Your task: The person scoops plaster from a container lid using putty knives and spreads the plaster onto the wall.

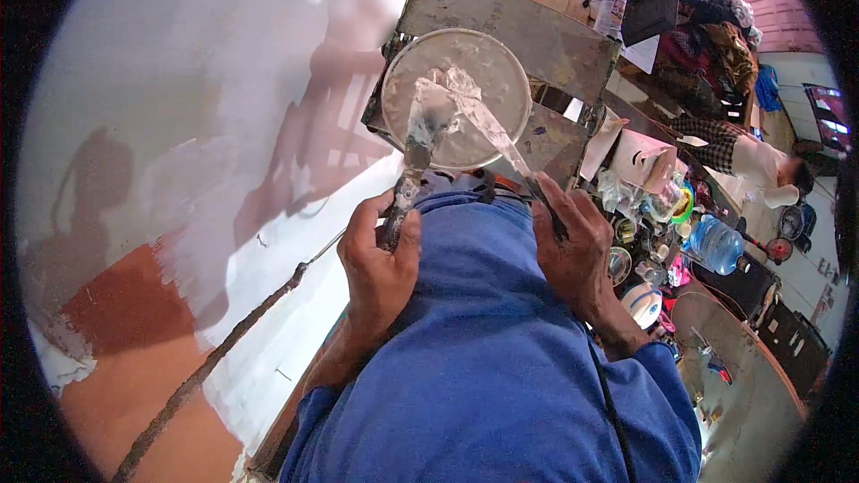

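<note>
In the head view, the left hand (383, 259) was closed round the handle of a broad putty knife (431, 114), its thumb along the near side. The right hand (577, 237) was clamped on the handle of a second, narrower-looking knife (494, 132). The hands stood apart, one at either side of the blue shirt (479, 304), while the two blades slanted inward and met or overlapped over the tub (528, 100); which lay on top could not be told. A lump of pale paste (461, 82) clung where they came together, and both blades were smeared with it.

The round tub sat just beyond the body on a dark, worn desk (506, 13), with more paste inside. To the left rose a wall (161, 125), white and grey over most of its face and orange at the near end, with shadows across it and a dark strip (219, 353) running slantwise.

On the right were a pink box (646, 161), a clear blue jug (716, 244) and other clutter. Farther off lay a heap of cloth (716, 45), and at the far right was another person (756, 161) in a white top.
</note>
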A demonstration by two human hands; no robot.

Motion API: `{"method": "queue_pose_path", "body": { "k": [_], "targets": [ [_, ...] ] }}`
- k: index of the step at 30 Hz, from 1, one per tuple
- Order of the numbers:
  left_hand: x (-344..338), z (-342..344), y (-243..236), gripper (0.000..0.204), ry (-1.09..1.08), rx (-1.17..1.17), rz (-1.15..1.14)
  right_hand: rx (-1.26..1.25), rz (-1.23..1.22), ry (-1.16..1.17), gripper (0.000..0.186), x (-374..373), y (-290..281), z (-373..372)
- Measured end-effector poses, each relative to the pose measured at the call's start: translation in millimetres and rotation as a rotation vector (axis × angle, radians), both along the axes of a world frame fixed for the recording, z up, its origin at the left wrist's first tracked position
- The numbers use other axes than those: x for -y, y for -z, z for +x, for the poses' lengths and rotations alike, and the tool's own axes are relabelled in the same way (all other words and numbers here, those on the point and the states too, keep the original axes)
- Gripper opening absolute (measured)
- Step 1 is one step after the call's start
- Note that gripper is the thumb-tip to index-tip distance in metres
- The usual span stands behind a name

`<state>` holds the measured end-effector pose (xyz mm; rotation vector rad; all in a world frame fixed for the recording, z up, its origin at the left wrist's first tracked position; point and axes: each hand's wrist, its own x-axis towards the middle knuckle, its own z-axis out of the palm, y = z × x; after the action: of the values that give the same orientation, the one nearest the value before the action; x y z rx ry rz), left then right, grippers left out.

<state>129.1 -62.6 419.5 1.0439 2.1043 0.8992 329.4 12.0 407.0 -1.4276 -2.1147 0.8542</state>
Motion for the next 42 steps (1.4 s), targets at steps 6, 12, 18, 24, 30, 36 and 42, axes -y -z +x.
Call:
{"method": "queue_pose_path", "body": {
  "k": [6,12,18,24,30,36,42],
  "targets": [
    [-12,-14,-13,0.023,-0.23,0.701,-0.12,-0.054,-0.062,0.036,0.035,1,3,7],
    [-12,-15,-11,0.034,-0.168,0.868,-0.123,-0.087,-0.099,0.031,0.033,2,-1,8],
    [-18,-9,-11,0.039,-0.17,0.929,-0.137,-0.078,-0.073,0.012,0.031,5,-2,6],
    [-20,1,-9,0.043,-0.093,0.843,-0.122,-0.038,0.031,-0.045,0.036,10,1,3],
    [-19,6,-8,0.041,0.008,0.749,-0.119,0.02,0.017,-0.091,0.035,12,-3,-5],
    [-17,15,-12,0.041,0.019,0.759,-0.158,-0.009,0.009,0.005,0.031,7,2,-17],
    [-15,16,-20,0.042,0.027,0.901,-0.229,0.071,0.035,0.058,0.03,-16,0,-20]
  ]
}}
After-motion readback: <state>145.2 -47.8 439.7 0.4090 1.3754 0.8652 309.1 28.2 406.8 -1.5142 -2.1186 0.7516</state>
